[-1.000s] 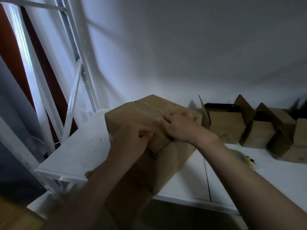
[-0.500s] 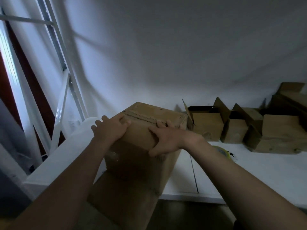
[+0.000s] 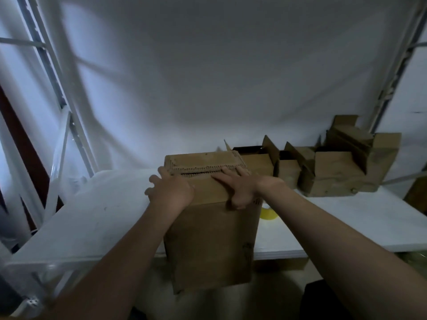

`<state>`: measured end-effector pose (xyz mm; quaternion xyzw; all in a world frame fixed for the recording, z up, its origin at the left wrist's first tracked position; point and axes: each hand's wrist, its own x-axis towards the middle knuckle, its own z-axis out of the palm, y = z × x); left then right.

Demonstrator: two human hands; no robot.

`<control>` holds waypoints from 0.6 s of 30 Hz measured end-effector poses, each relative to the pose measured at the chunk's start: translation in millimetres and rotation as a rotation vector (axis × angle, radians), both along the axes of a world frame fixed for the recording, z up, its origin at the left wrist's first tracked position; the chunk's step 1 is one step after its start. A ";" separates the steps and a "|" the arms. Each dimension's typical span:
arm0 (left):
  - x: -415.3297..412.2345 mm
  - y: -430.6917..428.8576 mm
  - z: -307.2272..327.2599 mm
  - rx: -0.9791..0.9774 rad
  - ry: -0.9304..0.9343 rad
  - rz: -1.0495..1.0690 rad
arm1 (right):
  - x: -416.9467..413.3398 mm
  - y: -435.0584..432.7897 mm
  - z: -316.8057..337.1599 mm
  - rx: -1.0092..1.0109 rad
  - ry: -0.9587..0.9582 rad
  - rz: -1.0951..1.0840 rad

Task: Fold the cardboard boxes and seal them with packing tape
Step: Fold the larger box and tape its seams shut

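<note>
A tall brown cardboard box (image 3: 211,241) stands against the front edge of the white table (image 3: 92,218), its lower part hanging below the tabletop. Its top flaps are folded down with a rough seam across them. My left hand (image 3: 169,192) grips the box's upper left corner, fingers wrapped over the side. My right hand (image 3: 240,185) lies flat on the near top flap, thumb hooked over the front face. A yellow roll of packing tape (image 3: 269,213) peeks out on the table just right of the box, mostly hidden behind it.
Several open cardboard boxes (image 3: 323,172) with raised flaps stand in a row at the back right of the table against a white backdrop. White metal shelf posts (image 3: 57,93) rise at the left, another post (image 3: 392,72) at the right.
The box has been turned square to me and stood more upright. My left hand slid from the top to the left corner; my right hand stays pressed on the flap.
</note>
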<state>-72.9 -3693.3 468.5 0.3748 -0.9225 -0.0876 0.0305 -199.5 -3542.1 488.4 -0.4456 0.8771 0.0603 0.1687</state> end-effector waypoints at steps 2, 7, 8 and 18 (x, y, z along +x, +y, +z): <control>-13.3 1.9 0.3 -0.051 0.035 -0.206 | -0.6 3.1 -3.8 -0.058 -0.020 0.005; -40.6 9.2 -5.5 0.001 -0.097 -0.409 | -8.3 10.1 -7.4 -0.136 -0.060 0.027; -42.3 8.8 -6.2 -0.018 -0.120 -0.404 | -12.1 13.3 -5.0 -0.140 -0.071 0.040; -67.0 17.5 -9.7 0.024 -0.072 -0.281 | -99.5 84.4 -43.3 -0.603 -0.037 -0.356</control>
